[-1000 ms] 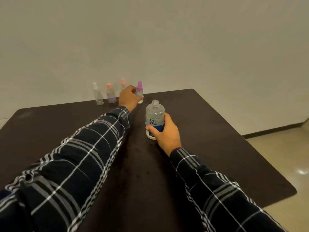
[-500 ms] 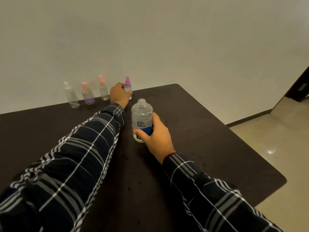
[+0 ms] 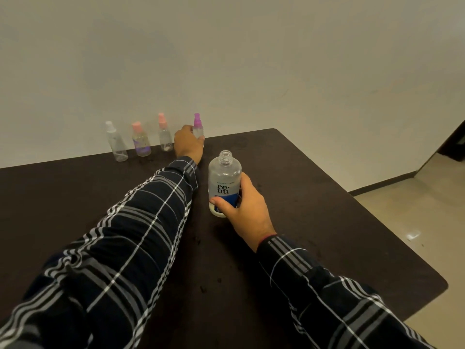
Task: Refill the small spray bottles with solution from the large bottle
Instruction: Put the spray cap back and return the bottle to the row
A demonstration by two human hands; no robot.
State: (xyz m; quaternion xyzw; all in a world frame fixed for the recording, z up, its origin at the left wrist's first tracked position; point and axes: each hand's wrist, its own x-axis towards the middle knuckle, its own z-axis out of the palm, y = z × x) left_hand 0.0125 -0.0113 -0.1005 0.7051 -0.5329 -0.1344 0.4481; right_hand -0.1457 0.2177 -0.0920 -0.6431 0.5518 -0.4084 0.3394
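Where the dark table (image 3: 327, 222) meets the wall, four small spray bottles stand in a row, entered here from the left.

1. White-capped bottle (image 3: 115, 143): clear, upright, standing free at the left end; fill level hard to tell.
2. Squat pink-capped bottle (image 3: 141, 142): upright, just beside the first, with purple tint in its lower part.
3. Slim pink-capped bottle (image 3: 165, 137): upright, clear, next along, near the reaching hand but apart from it.
4. Purple-capped bottle (image 3: 198, 127): upright at the right end of the row, sprayer top in place. The left hand (image 3: 188, 144) is wrapped round its body, arm stretched far across the table.
5. Large bottle (image 3: 224, 182): upright nearer the person, right of the left sleeve, neck uncapped, printed label facing the camera. The right hand (image 3: 247, 207) clasps its lower half, thumb across the blue band of the label.

Step in hand, as judged: taking up the purple-capped bottle as the one to fill, with the supply bottle readied. No pouring is under way.

Next move calls for: bringing the small bottle close and removing its sprayer top, which likely needs the right hand to leave the large bottle briefly. The small neck will want a slow, steady pour to avoid spills.
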